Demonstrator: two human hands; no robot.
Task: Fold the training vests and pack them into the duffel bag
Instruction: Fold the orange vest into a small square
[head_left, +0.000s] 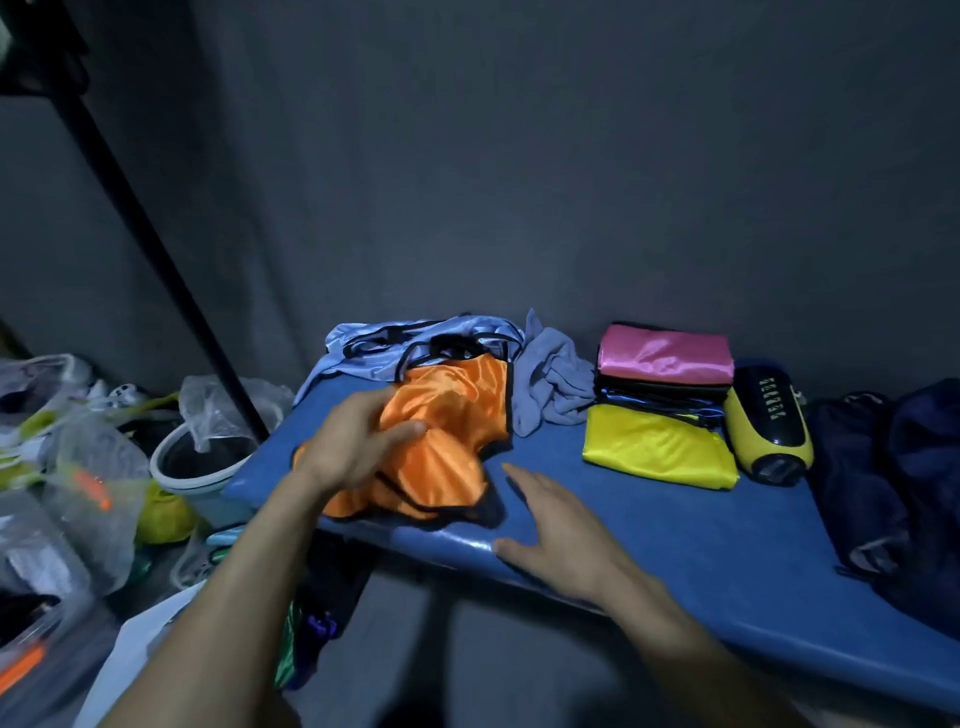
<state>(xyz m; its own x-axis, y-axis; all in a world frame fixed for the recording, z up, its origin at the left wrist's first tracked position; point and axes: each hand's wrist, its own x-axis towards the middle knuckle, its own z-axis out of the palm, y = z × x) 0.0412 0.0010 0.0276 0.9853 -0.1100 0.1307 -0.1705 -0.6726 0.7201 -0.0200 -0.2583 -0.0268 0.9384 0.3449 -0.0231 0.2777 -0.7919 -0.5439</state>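
My left grip (358, 441) has closed on the crumpled orange vest (447, 441), thumb curled over a bunch of the cloth, near the blue surface's (649, 525) front edge. My right grip (550, 525) hovers or rests flat beside it, fingers spread, holding nothing. Folded vests (660, 400) stack further right; the dark bag (893, 493), dimly lit, seems to lie at the far right.

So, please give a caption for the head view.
Left hand grips orange vest on blue table; right hand open.
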